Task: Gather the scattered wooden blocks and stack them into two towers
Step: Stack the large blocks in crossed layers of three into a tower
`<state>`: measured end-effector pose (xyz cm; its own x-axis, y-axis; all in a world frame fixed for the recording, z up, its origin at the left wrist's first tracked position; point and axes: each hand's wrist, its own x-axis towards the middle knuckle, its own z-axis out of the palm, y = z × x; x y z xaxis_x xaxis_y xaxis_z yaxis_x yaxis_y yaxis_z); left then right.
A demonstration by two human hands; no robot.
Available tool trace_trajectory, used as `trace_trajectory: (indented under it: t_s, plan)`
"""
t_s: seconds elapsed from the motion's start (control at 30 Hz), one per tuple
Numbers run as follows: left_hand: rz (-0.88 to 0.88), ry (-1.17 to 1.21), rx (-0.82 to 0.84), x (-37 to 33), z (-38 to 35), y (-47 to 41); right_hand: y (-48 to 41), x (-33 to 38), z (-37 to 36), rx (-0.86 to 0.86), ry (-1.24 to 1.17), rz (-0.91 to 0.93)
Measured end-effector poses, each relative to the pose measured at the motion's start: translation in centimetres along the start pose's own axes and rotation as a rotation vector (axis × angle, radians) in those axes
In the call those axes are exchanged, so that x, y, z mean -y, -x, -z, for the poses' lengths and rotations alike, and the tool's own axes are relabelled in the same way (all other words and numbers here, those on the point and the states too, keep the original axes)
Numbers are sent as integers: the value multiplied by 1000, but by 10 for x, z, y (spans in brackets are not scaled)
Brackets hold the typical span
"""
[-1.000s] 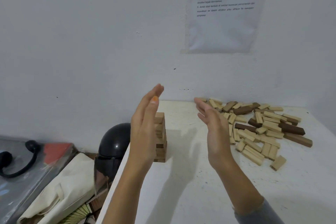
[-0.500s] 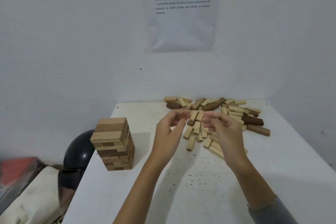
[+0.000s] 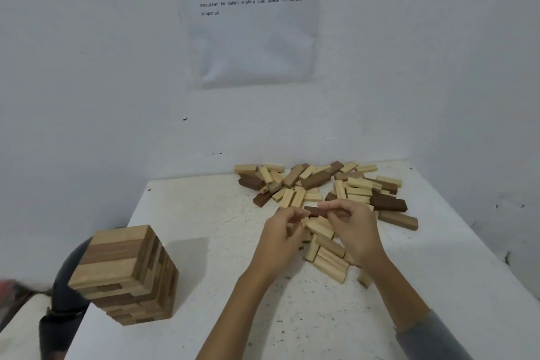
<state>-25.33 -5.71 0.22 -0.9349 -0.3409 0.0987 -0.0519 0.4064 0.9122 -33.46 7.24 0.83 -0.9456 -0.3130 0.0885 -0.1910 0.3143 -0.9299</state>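
Nearest, two bare forearms reached in from the near edge, the right one ending in a grey sleeve (image 3: 429, 336). On the near left of the table (image 3: 204, 316) stood one finished tower (image 3: 128, 275) of mixed light and dark wood, upright, with its layers crossed. Just off the table's left edge sat one black helmet (image 3: 62, 298), with a cream cloth (image 3: 17, 330) beside it. Farther in, near the middle, the left hand (image 3: 280, 237) and the right hand (image 3: 353, 231) met over the near end of the pile. Both had their fingers curled, and together they pinched one dark brown block (image 3: 314, 211), the left at its left end and the right at its right end, holding it level just above the blocks below. The loose blocks (image 3: 321, 184) lay in one spread from under the hands to the far right of the table. There were more than thirty, mostly pale with a handful dark, some overlapping; an exact count was not possible. No second tower stood. The table was white, speckled with dark flecks, and pushed against a plain white wall (image 3: 87, 67). One printed sheet of paper (image 3: 254, 23) hung on the wall above the pile.
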Motion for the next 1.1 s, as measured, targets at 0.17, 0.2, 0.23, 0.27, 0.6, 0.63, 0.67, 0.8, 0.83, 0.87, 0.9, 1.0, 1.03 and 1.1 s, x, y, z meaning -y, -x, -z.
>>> trace_trajectory:
  t_s: [0.17, 0.2, 0.23, 0.27, 0.6, 0.63, 0.67, 0.8, 0.83, 0.87, 0.9, 1.0, 1.03, 1.1]
  plan:
    - [-133, -162, -1, 6, -3, -21, -19, -5, -5, 20, 167, 71]
    - [-158, -216, -12, 9, -3, -25, -23, -6, -6, 34, 197, 78]
    - [-174, -260, -31, 12, -3, -29, -26, -7, -7, 54, 232, 83]
    - [-185, -293, -57, 16, -3, -31, -29, -9, -8, 79, 270, 89]
    - [-98, -391, -199, 26, -11, -44, -40, -21, -13, 187, 485, 136]
    - [-78, -378, -216, 25, -12, -45, -39, -20, -13, 194, 504, 131]
    - [-57, -360, -228, 23, -14, -46, -39, -19, -13, 200, 517, 131]
    - [9, -327, -234, 20, -18, -48, -35, -16, -11, 244, 556, 129]
    - [33, -332, -240, 19, -18, -48, -35, -16, -11, 250, 553, 132]
    - [69, -325, -249, 19, -18, -48, -34, -16, -10, 255, 552, 135]
    - [111, -301, -257, 19, -17, -48, -34, -17, -11, 259, 548, 134]
    - [183, -220, -280, 21, -18, -48, -33, -20, -12, 259, 466, 125]
    - [189, -220, -285, 21, -18, -48, -31, -22, -12, 252, 438, 134]
    - [213, -233, -285, 21, -19, -49, -28, -22, -11, 217, 404, 163]
